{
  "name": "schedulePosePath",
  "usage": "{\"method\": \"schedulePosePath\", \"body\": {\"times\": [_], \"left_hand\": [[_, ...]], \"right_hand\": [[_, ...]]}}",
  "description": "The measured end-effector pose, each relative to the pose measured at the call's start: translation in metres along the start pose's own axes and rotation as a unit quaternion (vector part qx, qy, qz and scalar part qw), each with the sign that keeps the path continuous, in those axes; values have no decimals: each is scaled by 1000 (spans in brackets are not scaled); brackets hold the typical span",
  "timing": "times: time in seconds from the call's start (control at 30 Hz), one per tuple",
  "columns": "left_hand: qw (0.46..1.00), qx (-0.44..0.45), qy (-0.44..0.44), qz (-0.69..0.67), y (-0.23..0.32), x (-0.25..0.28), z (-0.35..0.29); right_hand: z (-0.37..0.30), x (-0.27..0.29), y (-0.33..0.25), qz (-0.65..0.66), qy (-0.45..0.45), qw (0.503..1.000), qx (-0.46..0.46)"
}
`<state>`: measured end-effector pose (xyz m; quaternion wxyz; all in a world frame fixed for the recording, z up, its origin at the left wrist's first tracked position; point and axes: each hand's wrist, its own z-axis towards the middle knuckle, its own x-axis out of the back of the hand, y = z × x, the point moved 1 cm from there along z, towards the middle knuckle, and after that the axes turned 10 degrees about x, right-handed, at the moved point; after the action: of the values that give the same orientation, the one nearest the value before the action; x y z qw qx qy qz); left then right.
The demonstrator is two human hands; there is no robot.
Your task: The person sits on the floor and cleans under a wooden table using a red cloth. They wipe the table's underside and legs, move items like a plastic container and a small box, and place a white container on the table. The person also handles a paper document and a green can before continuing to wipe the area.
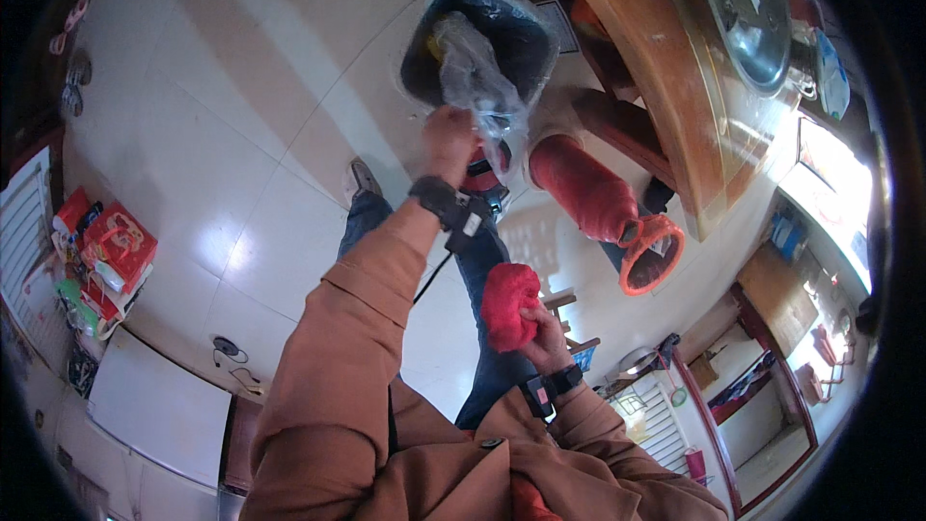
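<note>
Red bundle: soft and fuzzy (509, 304); held up in front of the person's right leg, above the floor (280, 222).
Right hand: fingers curled round the lower right side of the red bundle (548, 338); wrist strapped with a black band.
Left hand: closed in a fist, slightly blurred, gripping the clear plastic (450, 142); exact finger positions cannot be told.
Clear plastic: crumpled (473, 68); lies partly inside the bin, trailing over its near edge.
Bin: dark, open-topped, on the floor (521, 43).
Cylinder: red, with an orange ring at its nearer end (584, 188); right of the bin.
Surface: wood-edged, at upper right (666, 48); carries a metal basin (757, 58).
</note>
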<state>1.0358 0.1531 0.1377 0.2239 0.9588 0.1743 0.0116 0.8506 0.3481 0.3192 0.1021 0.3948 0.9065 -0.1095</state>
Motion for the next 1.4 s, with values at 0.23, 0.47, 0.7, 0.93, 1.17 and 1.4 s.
{"method": "schedulePosePath", "body": {"times": [0.23, 0.47, 0.7, 0.93, 1.17, 1.4], "left_hand": [[928, -261, 62, 257, 44, -66, -32], [921, -288, -41, 260, 68, -70, -44], [925, -271, -9, 267, 63, -62, -36], [915, -322, 8, 245, 61, -61, -28], [925, -241, 179, 234, 51, -12, 19], [889, -224, 292, 272, 21, 38, 26]], "right_hand": [[3, -14, -3, -18, -32, 999, -5], [10, -13, -3, -25, -11, 999, -21], [13, -12, -5, -23, 1, 999, -27], [17, -8, -4, -24, -22, 999, -24], [17, -7, -7, 3, 14, 999, -33], [21, -10, -12, 14, -23, 999, -33]]}}
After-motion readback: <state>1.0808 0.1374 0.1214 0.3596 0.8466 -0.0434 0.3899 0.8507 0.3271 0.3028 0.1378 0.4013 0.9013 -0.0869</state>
